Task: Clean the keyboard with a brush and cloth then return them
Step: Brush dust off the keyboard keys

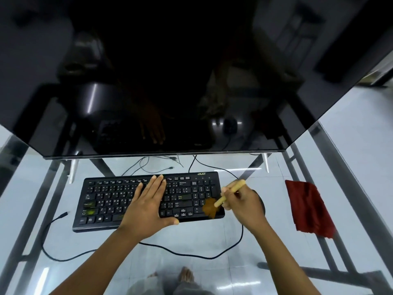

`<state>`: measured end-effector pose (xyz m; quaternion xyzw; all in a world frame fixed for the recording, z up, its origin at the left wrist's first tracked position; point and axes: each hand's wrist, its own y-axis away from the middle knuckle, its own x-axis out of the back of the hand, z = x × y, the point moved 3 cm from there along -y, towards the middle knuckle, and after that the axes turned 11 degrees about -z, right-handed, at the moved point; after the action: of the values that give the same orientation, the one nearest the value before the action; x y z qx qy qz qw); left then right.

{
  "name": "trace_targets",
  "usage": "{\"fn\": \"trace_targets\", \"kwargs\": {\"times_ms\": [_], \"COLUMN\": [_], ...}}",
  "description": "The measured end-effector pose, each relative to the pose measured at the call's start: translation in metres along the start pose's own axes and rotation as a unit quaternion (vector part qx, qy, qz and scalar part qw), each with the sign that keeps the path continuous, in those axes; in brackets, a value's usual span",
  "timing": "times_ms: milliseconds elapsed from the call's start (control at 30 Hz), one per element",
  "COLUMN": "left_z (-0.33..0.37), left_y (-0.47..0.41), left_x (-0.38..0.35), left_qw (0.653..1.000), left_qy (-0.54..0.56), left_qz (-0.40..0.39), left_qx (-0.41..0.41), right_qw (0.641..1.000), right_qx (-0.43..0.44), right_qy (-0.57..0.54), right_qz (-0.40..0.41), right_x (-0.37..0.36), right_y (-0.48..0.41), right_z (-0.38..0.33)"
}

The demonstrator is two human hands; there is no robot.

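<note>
The left hand (148, 201) lies flat over the middle of the keyboard (102, 201) and hides the keys beneath it. Just left of the right hand (244, 203), the bristles of the brush (238, 185) are a brown blur. Under that hand only the edge of a dark rounded thing (262, 204) shows. The bottom edge cuts off both forearms, and the top edge the monitor (170, 81).

A computer workstation: a glass desk (212, 237) carries a large dark monitor (170, 81) and a black keyboard (106, 201).

Glass desk (212, 241) (metal-framed) over pale glossy floor (361, 116).
</note>
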<state>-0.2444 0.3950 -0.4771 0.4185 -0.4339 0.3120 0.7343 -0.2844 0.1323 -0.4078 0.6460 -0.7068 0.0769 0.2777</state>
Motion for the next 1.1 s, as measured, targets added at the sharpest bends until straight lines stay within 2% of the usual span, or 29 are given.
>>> {"fn": "trace_targets", "kwargs": {"times_ms": [100,133,200,233,300,367,467,600,700,800,900,1033,1100], "left_z": [0.000,0.001,0.000,0.000,-0.001,-0.001,-0.002,-0.002,-0.001,-0.001,-0.001,-0.001,-0.002], "left_y": [0.000,0.000,0.000,0.000,0.000,0.000,0.000,0.000,0.002,0.002,0.002,0.002,0.002], "left_x": [-0.001,-0.001,0.000,0.000,-0.001,-0.002,-0.004,-0.003,-0.004,-0.004,-0.003,-0.003,-0.003], "left_qw": [1.000,1.000,1.000,1.000,1.000,1.000,0.999,0.999,1.000,0.999,0.999,0.999,0.999], "left_qy": [-0.007,-0.008,-0.004,-0.003,-0.010,-0.013,-0.015,-0.027,-0.031,-0.034,-0.034,-0.031,-0.032], "left_qz": [0.003,0.004,0.006,0.007,0.007,0.025,0.027,0.015,-0.002,-0.003,0.000,0.000,0.000], "left_qx": [0.003,0.003,0.001,0.000,-0.005,-0.010,-0.016,-0.012,-0.005,0.001,0.008,0.006,0.007], "right_qw": [0.996,0.996,0.996,0.998,0.999,0.997,0.999,0.997,1.000,0.996,0.999,0.997,0.998], "right_qx": [0.028,0.025,-0.003,-0.005,0.023,0.030,0.001,0.021,0.023,0.050,0.033,0.055,0.049], "right_qy": [0.006,-0.031,-0.084,-0.055,-0.006,-0.029,-0.045,-0.028,0.000,0.009,0.027,0.038,0.040], "right_qz": [0.086,0.079,-0.003,-0.027,0.022,0.064,-0.015,0.067,0.013,0.070,0.021,0.043,0.001], "right_x": [0.002,0.001,-0.009,-0.014,-0.013,-0.009,-0.016,-0.010,-0.017,-0.010,-0.011,-0.002,-0.005], "right_y": [-0.003,-0.008,-0.017,-0.021,-0.030,-0.040,-0.047,-0.055,-0.054,-0.057,-0.058,-0.059,-0.058], "right_z": [-0.008,-0.007,-0.011,-0.013,-0.016,-0.018,-0.023,-0.026,-0.031,-0.034,-0.033,-0.034,-0.030]}}
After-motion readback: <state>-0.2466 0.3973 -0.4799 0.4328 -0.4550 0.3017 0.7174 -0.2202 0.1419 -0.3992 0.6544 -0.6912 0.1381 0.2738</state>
